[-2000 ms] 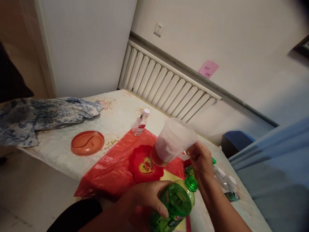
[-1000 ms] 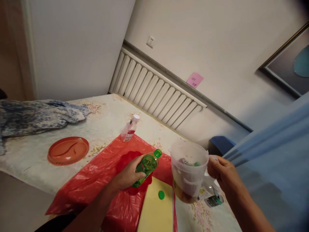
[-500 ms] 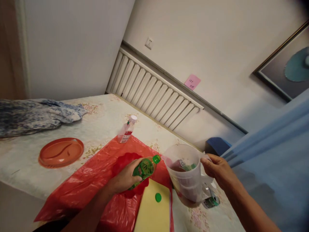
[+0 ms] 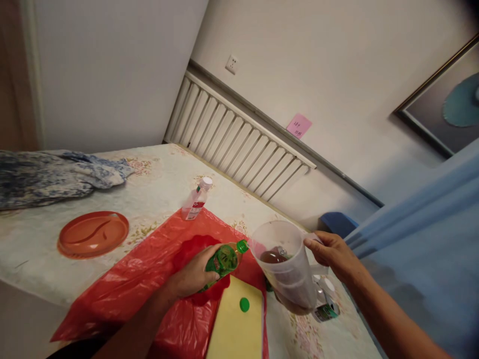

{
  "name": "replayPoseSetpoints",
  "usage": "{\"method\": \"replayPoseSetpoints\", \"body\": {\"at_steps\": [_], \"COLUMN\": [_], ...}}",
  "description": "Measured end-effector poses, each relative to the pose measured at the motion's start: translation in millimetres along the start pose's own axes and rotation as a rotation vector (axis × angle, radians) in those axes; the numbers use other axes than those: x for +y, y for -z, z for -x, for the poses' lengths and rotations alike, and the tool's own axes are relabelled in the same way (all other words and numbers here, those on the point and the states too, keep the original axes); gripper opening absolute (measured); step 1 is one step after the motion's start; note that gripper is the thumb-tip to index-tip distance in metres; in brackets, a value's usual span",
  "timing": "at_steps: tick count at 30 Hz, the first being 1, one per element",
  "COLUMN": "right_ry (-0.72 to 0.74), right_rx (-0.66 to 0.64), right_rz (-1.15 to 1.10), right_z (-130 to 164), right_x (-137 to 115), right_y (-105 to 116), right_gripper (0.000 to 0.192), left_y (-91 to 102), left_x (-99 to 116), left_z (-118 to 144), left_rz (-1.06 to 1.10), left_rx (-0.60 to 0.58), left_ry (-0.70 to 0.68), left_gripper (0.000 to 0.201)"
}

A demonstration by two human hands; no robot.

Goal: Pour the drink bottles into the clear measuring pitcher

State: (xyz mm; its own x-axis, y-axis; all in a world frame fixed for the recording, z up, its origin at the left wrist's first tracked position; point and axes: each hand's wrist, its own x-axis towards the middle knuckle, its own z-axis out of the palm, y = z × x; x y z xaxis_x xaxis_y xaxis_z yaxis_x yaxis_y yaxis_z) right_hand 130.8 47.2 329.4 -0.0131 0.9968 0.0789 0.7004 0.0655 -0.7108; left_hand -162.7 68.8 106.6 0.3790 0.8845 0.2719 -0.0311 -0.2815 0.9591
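My left hand is closed around a green plastic bottle, whose uncapped neck leans toward the jug. In my right hand is the handle of a translucent plastic jug with brown liquid inside. The jug tilts left, its rim right by the bottle's mouth; I cannot tell whether liquid is flowing. Beneath the left hand is a red scalloped dish, partly hidden. A green cap lies on a yellow pad on a red plastic sheet.
An orange lid and a crumpled patterned cloth lie on the flowered tablecloth. A clear bottle with a white cap stands behind the sheet. Another clear bottle is right of the jug. A blue curtain hangs at right.
The jug has moved slightly left and tipped further toward the green bottle, with my right hand moving along. My left hand and the bottle are nearly still.
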Motion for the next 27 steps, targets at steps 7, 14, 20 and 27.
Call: {"method": "replayPoseSetpoints", "body": {"at_steps": [7,14,20,27], "right_ry": [0.022,0.04,0.065,0.088], "right_rx": [-0.039,-0.094,-0.121,-0.152], "right_rz": [0.046,0.171,0.258,0.306], "right_z": [-1.9,-3.4,-4.0,-5.2], "right_x": [-15.1,-31.5,-43.3,-50.8], "right_y": [3.6,5.6,5.9,6.8], "right_gripper": [0.052,0.053,0.052,0.051], "left_y": [-0.3,-0.5,0.5,0.7], "left_x": [4.4,-0.9,2.3,2.2], "left_z": [0.3,-0.9,-0.7,-0.2], "left_rz": [0.013,-0.041,-0.039,-0.019], "left_rx": [-0.011,-0.01,-0.023,-0.022], "left_ry": [-0.001,-0.003,-0.021,-0.025], "left_gripper": [0.074,0.077,0.077,0.079]}}
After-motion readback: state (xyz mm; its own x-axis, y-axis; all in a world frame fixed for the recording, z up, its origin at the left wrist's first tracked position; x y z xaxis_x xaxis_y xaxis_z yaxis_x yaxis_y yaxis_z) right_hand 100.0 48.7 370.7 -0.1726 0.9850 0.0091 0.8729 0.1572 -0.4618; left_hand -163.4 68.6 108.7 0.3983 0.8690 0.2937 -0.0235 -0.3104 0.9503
